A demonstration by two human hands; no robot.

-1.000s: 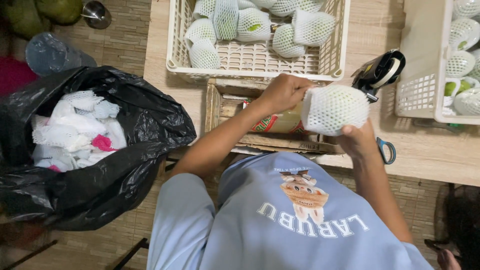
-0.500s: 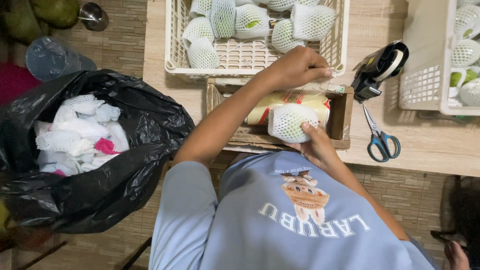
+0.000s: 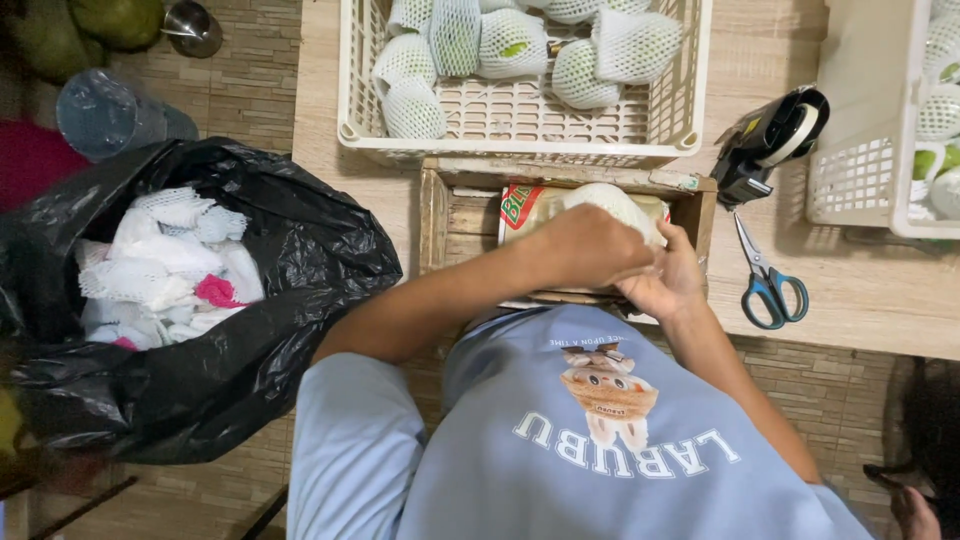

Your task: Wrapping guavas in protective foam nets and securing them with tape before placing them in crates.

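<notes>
Your two hands have come together over the small wooden box (image 3: 445, 215) at the near edge of the bench (image 3: 850, 290). Half a second ago your left hand (image 3: 590, 245) was stretched out to the rim of the cream plastic crate (image 3: 520, 150) while your right alone held the fruit in its white foam net (image 3: 615, 205) over the box; a second ago the netted fruit was up in the air, above the box's right end. Now it sits low in the box, mostly hidden. Your left hand is closed over its top and your right hand (image 3: 670, 285) is pressed against its near side, fingers pinching at the net.

So the fruit has gone from carried to settled, and both hands now work on the wrapping, though exactly what the fingers do is hidden.

More netted fruits (image 3: 510, 45) lie in the crate beyond, and others in the white basket (image 3: 860, 180) to the right. The tape dispenser (image 3: 770, 140) and blue-handled scissors (image 3: 765, 280) lie untouched beside your right hand. The black bag of loose foam nets (image 3: 170, 260) stands open at your left.
</notes>
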